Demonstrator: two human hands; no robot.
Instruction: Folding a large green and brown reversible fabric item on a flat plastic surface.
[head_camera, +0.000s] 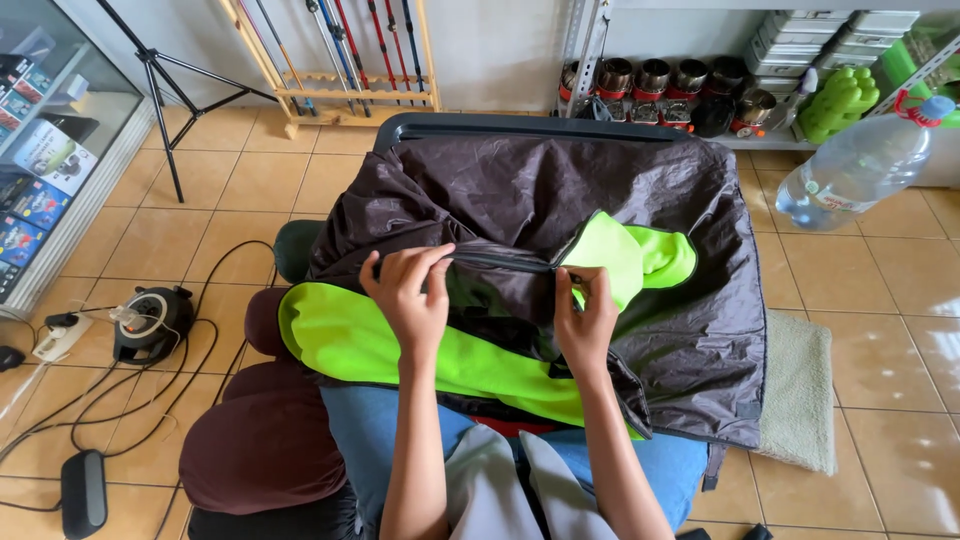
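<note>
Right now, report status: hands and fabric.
Left hand pinching the zipper line. Right hand at the zipper pull. Dark grey, neon-green-lined zippered fabric bag across lap. Nothing obstructing.

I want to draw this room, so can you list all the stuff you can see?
sleeping bag: one, dark grey outside with bright green lining, spread over the lap
zip: one, dark, between the two hands
water bottle: one, clear with a blue cap, right, on the floor
mat: one, pale green, floor beside the bag
cable reel: one, black, left floor
poles: several, in a wooden rack by the back wall
tripod: one, black, upper left
metal pots: several, low shelf at the back
left hand: pinching the zip edge
right hand: holding the zip near the green flap
</note>
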